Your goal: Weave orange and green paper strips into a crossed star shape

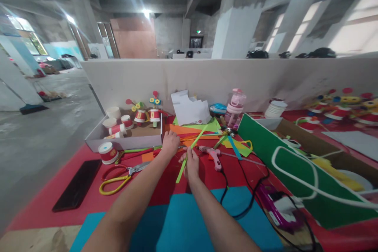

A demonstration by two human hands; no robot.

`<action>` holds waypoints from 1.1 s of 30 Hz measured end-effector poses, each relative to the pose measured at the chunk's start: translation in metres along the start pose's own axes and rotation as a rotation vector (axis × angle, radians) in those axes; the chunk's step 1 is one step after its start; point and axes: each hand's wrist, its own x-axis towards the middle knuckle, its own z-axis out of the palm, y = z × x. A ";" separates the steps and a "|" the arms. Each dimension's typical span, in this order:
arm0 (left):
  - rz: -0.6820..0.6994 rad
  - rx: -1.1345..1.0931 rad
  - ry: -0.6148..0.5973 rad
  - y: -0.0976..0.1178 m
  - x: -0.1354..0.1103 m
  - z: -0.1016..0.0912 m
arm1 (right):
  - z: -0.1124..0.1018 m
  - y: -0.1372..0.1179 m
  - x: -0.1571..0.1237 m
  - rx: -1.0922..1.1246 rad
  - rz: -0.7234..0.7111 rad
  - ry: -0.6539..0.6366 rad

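My right hand (191,163) is closed around a lime-green paper strip (197,138), which slants up and to the right over the pile of coloured paper. To its left, my left hand (171,143) bends down at the edge of orange paper (179,129); its fingers look curled, and what lies under them is hidden. A pink glue gun (215,158) rests just right of my right hand. Scissors (126,175) with yellow and red handles lie left of my left forearm. Blue sheets (189,220) spread beneath both forearms.
On the left are a box (126,143) with paper cups and cup figures, a cup (107,152) and a black phone (77,184). On the right stand a green-sided box (283,173), a purple power strip (279,208) with cables, and a pink bottle (235,106).
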 end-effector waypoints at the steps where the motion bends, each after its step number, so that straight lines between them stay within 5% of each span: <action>1: 0.003 0.040 -0.017 0.003 0.007 0.002 | 0.000 0.001 0.000 0.007 -0.001 -0.011; 6: -0.006 0.074 0.013 0.007 0.016 -0.007 | 0.002 0.001 0.001 -0.015 0.017 -0.042; 10: -0.092 0.037 0.187 -0.002 -0.006 -0.032 | 0.003 -0.001 0.000 0.006 0.036 -0.015; 13: -0.165 0.004 0.196 -0.010 -0.022 -0.041 | 0.002 0.000 0.000 0.055 0.046 0.000; 22: -0.023 0.087 -0.015 -0.003 0.005 -0.005 | -0.001 0.001 0.002 0.091 0.039 -0.013; 26: -0.025 0.058 -0.015 0.003 0.009 -0.008 | -0.001 0.000 0.004 0.122 0.060 -0.011; 30: -0.171 -0.112 0.138 -0.001 -0.020 -0.027 | 0.000 0.002 0.004 0.150 0.061 -0.009; 33: -0.301 -0.530 0.087 -0.005 -0.055 -0.030 | 0.003 0.001 0.002 0.174 0.077 -0.039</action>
